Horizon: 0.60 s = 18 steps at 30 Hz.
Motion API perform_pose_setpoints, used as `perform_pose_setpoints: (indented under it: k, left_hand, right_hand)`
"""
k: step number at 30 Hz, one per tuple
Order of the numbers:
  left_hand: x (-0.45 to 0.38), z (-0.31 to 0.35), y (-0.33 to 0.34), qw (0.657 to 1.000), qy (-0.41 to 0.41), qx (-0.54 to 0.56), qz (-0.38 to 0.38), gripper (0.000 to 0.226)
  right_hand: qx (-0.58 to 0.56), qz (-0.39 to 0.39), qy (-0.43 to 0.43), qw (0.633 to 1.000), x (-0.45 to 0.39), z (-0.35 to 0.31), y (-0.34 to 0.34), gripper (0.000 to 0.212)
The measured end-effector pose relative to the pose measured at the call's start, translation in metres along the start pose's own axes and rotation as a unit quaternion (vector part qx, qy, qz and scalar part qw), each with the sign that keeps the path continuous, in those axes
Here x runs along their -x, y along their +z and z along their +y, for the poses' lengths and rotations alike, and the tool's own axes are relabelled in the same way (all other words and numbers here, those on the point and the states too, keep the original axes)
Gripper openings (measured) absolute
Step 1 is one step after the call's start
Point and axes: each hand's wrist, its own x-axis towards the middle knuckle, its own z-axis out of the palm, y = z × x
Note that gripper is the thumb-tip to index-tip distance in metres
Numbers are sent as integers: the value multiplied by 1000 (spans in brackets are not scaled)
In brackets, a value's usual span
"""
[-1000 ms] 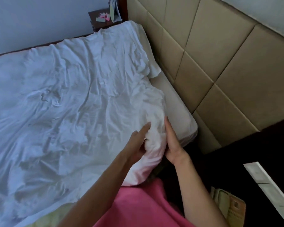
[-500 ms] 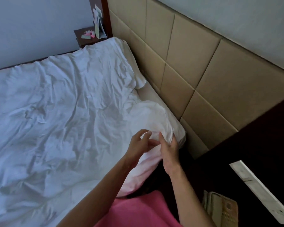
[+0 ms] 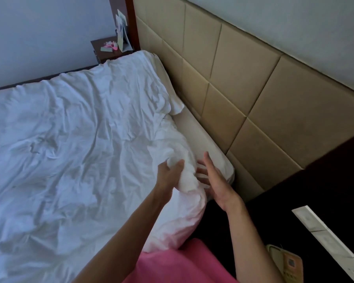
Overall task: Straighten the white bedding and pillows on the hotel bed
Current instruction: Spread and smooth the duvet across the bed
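1. Room: a tan padded headboard [image 3: 243,94] of square panels runs along the wall on your right; a dark bedside table [image 3: 110,50] with cards and a pink item stands at the bed's far corner. A second dark surface near you carries a telephone [image 3: 286,262] and a white strip.
2. Surface: the white duvet [image 3: 70,152] covers the bed and is creased all over, with ridges running toward the near corner. A strip of bare mattress or sheet [image 3: 200,137] shows between duvet edge and headboard.
3. Hands: your left hand [image 3: 170,176] pinches a bunched fold of duvet at the near top corner, thumb over the cloth. Your right hand [image 3: 213,178] is spread flat, fingers straight, just beside that bunch; contact cannot be told.
4. Progress, judged: early. The duvet is laid out but not smoothed; its top edge sits crooked against the headboard.
5. Left to do: square the corner, pull the creases out. Whether the far lump [image 3: 151,64] at the headboard is a pillow cannot be told.
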Motion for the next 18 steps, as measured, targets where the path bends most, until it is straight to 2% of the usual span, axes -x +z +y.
perform_pose_setpoints:
  k: [2, 4, 7, 8, 10, 12, 14, 16, 18]
  left_hand:
    - [15, 9, 5, 994, 53, -70, -61, 17]
    - [21, 14, 2, 983, 69, -115, -129, 24]
    - [15, 12, -21, 971, 50, -102, -211, 25]
    - [13, 8, -30, 972, 48, -88, -213, 20]
    - [13, -1, -42, 986, 24, -47, -159, 17]
    - [13, -8, -50, 998, -28, 10, -52, 43]
    - [7, -7, -63, 997, -41, 62, 19, 53]
    - [-2, -4, -74, 996, -50, 64, 31, 50]
    - [-10, -7, -73, 995, -100, 16, -5, 61]
  right_hand:
    - [23, 11, 38, 999, -3, -9, 11, 55]
    - [18, 75, 64, 995, -7, -14, 25, 44]
    - [-43, 166, 90, 981, -20, -9, 43, 48]
    - [-58, 182, 92, 977, -25, -6, 49, 50]
    - [-48, 201, 76, 975, -30, -7, 63, 52]
    - [11, 189, 36, 981, -36, -8, 77, 61]
    - [96, 138, 4, 986, -37, -13, 92, 63]
    - [158, 93, -17, 983, -33, -20, 100, 53]
    - [197, 79, -39, 976, -26, -25, 95, 44]
